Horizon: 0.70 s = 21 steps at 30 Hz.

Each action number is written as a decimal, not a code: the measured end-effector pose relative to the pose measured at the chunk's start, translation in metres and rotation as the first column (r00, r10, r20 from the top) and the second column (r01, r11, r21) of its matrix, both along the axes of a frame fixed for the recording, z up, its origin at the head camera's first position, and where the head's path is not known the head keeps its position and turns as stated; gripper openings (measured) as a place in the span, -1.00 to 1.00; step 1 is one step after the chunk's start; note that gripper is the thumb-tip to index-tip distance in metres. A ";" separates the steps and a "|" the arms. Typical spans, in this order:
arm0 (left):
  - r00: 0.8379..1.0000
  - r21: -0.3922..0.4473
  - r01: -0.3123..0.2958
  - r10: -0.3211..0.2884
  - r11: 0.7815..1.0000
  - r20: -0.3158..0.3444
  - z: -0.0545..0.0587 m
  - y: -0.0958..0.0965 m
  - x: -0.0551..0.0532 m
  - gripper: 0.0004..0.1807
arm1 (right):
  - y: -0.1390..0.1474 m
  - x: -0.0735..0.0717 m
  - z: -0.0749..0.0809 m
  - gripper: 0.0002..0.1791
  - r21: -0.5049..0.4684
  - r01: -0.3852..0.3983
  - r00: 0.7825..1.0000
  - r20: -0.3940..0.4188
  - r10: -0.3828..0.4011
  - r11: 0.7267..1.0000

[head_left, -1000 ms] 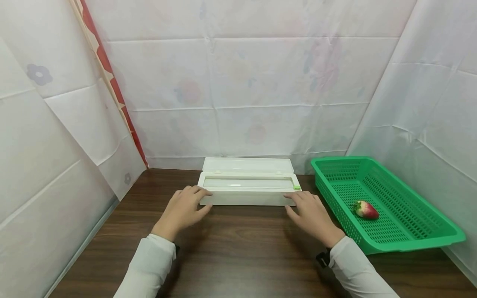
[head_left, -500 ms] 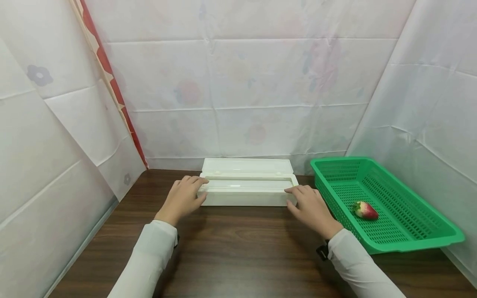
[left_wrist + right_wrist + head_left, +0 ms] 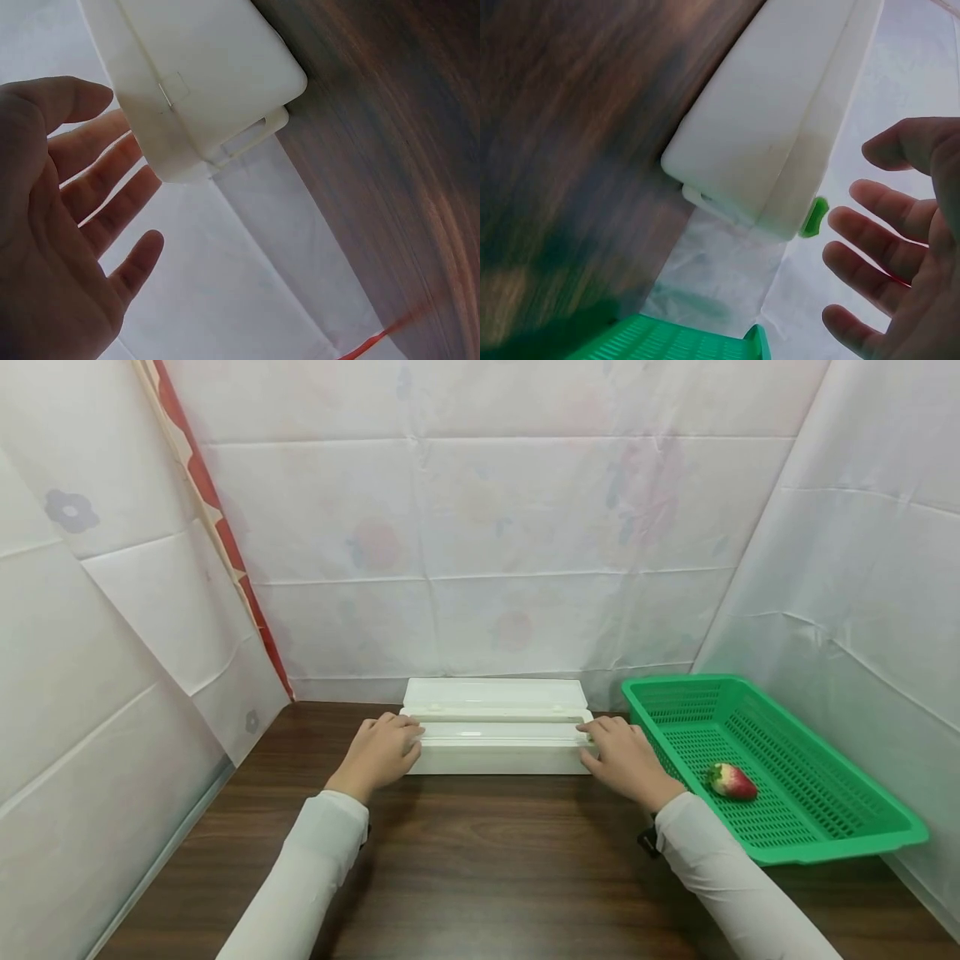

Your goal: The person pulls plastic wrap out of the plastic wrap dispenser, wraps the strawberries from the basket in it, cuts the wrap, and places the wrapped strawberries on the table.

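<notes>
I have my left hand (image 3: 378, 750) and right hand (image 3: 624, 757) spread, clamped on nothing, at opposite ends of the long white plastic box (image 3: 500, 758) on the brown wood-grained table (image 3: 495, 860); matched, light contact should keep it square.

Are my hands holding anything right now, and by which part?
Nothing appears held: your left hand and right hand are loosely spread at opposite ends of the open white wrap dispenser. Whether the left touches it, I can't tell.
</notes>
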<state>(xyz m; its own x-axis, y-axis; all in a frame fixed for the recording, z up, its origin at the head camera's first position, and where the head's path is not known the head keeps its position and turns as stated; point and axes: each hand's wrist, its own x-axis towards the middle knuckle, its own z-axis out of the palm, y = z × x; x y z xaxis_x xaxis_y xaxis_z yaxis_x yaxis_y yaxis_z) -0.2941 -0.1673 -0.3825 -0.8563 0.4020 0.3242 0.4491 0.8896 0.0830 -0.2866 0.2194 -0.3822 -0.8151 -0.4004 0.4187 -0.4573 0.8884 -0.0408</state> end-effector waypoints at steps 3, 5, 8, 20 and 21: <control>1.000 -0.004 0.003 -0.003 1.000 -0.015 0.000 0.000 -0.001 -0.72 | 0.002 -0.005 0.002 -0.61 0.018 -0.001 1.000 0.021 0.001 1.000; 1.000 -0.006 0.002 -0.002 1.000 -0.030 -0.001 0.000 -0.002 -0.75 | 0.003 -0.009 0.002 -0.60 0.027 -0.003 0.999 0.035 0.002 1.000; 0.999 -0.005 -0.005 0.005 1.000 -0.038 0.000 -0.001 -0.004 -0.79 | 0.004 -0.014 0.001 -0.61 0.031 -0.006 0.999 0.048 0.004 0.999; 0.999 0.018 -0.035 0.036 0.999 -0.018 0.003 0.001 -0.014 -0.80 | 0.005 -0.022 -0.004 -0.66 0.006 0.000 0.996 0.086 -0.001 1.000; 0.999 0.015 -0.040 0.040 0.999 -0.008 0.002 0.002 -0.015 -0.79 | 0.005 -0.023 -0.004 -0.66 0.004 -0.003 0.996 0.087 0.003 1.000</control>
